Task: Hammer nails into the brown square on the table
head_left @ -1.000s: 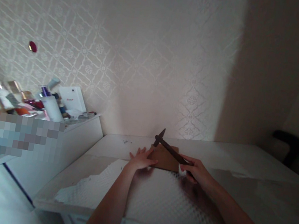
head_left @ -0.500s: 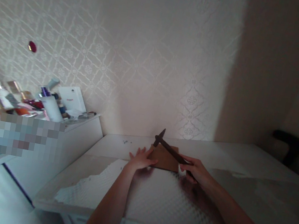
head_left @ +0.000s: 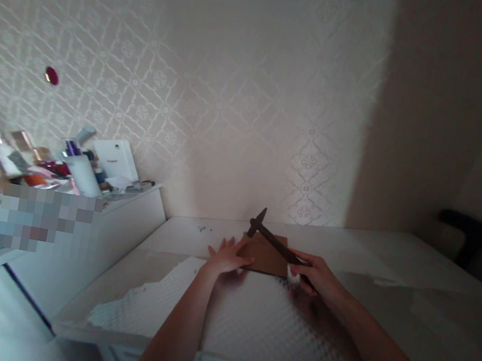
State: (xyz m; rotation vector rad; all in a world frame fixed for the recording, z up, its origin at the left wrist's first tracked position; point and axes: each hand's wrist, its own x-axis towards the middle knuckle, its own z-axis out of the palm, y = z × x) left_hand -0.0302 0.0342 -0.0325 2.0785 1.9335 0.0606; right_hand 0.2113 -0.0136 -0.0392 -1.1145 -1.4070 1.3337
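Observation:
A dark hammer point(head_left: 274, 240) is in my right hand point(head_left: 314, 273), whose fingers wrap round the lower handle. Its head points up and left, over the far left part of a brown board point(head_left: 267, 260). My left hand point(head_left: 227, 257) lies with spread fingers at the board's left edge, the thumb reaching onto its surface. Under the board's near edge and both forearms is a white textured sheet point(head_left: 254, 320) on the worktop. Whether the hammer head touches the board or a nail there, I cannot tell.
Small dark bits, perhaps nails point(head_left: 201, 228), lie on the worktop point(head_left: 394, 263) left of the board. At left stands a white cabinet point(head_left: 130, 229) crowded with bottles point(head_left: 83, 174) and a white box point(head_left: 116, 158). A patterned wall point(head_left: 252, 114) rises behind. A dark T-shaped object point(head_left: 474, 234) is at right.

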